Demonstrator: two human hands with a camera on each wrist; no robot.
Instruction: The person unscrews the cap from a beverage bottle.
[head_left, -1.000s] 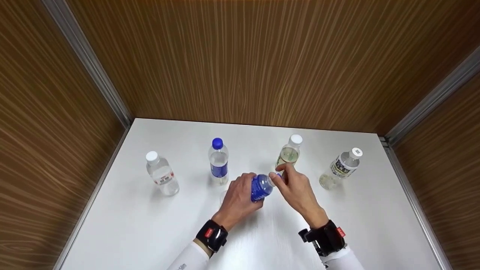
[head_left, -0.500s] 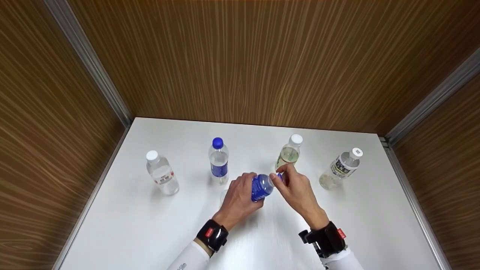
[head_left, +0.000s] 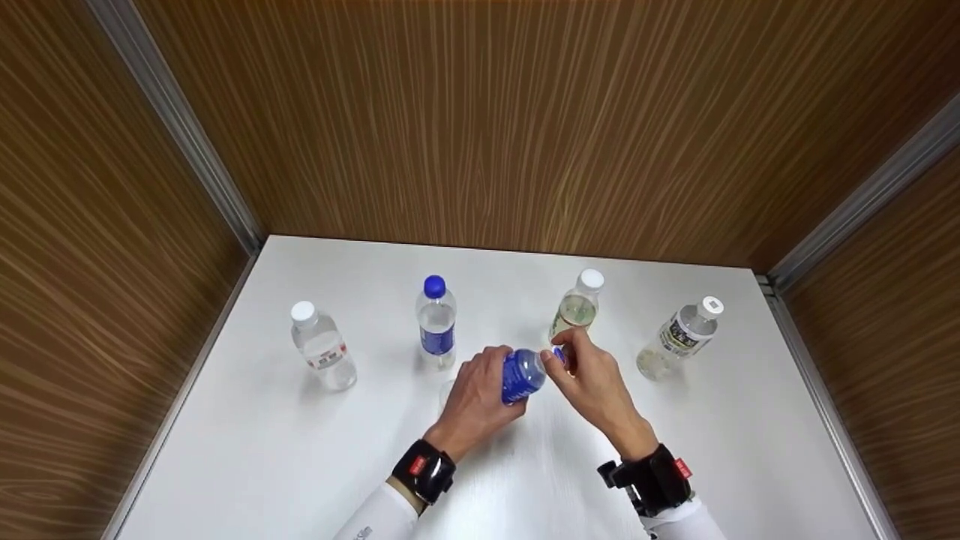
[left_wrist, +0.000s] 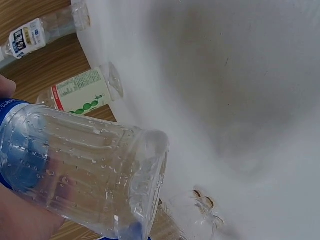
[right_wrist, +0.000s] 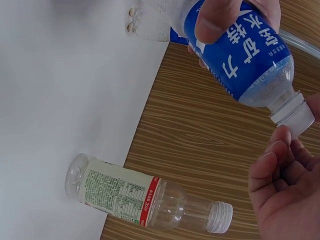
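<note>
My left hand (head_left: 480, 390) grips a clear plastic bottle (head_left: 523, 375) around its blue label (right_wrist: 240, 47). The bottle is tilted, neck toward the right, and droplets cling inside its bare lower part (left_wrist: 85, 160). At the neck, thumb and fingers of my right hand (head_left: 596, 379) pinch the cap (right_wrist: 296, 117). It looks white from the side, and a bit of blue shows between the fingers in the head view. Just behind the right hand stands a bottle with a pale green label (head_left: 576, 309) and white cap.
On the white table (head_left: 247, 465) stand a blue-capped bottle (head_left: 437, 337) behind my left hand, a white-capped clear bottle (head_left: 326, 352) at left, and a bottle with a black-and-white label (head_left: 679, 337) at right. Wood-grain panels (head_left: 480, 135) enclose the back and sides.
My right fingertips have shifted slightly around the cap. The left hand and its bottle stay almost in place, and the standing bottles have not moved.
</note>
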